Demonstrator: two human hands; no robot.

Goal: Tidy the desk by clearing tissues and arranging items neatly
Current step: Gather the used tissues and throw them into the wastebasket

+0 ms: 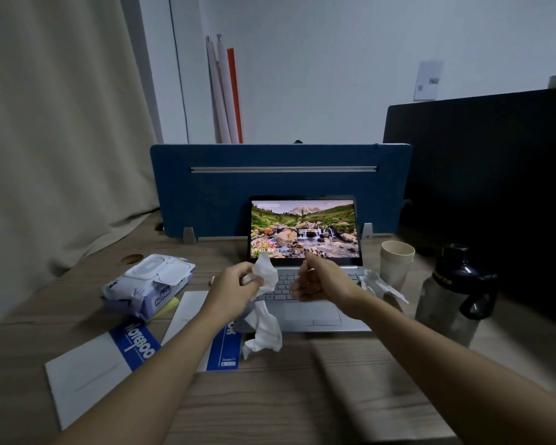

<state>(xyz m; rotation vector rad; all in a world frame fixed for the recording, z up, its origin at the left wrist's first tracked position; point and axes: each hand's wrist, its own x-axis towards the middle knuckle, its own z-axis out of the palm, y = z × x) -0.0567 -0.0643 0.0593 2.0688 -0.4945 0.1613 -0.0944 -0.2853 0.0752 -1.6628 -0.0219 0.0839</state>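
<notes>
My left hand (238,285) grips a crumpled white tissue (265,273) above the laptop's (305,303) keyboard. My right hand (315,282) hovers just to its right over the keys, fingers loosely curled and holding nothing. A second crumpled tissue (264,329) lies on the desk at the laptop's front left corner. A third tissue (382,284) lies right of the laptop, beside the paper cups (395,261). Two notebooks (109,358) (223,348) lie on the left. A wet-wipe pack (148,285) sits on top of their far ends.
A dark-lidded water bottle (453,293) stands at the right. A blue divider panel (280,184) stands behind the open laptop. A dark monitor (488,187) fills the right side. A curtain (55,123) hangs on the left. The wooden desk (286,396) stretches toward me.
</notes>
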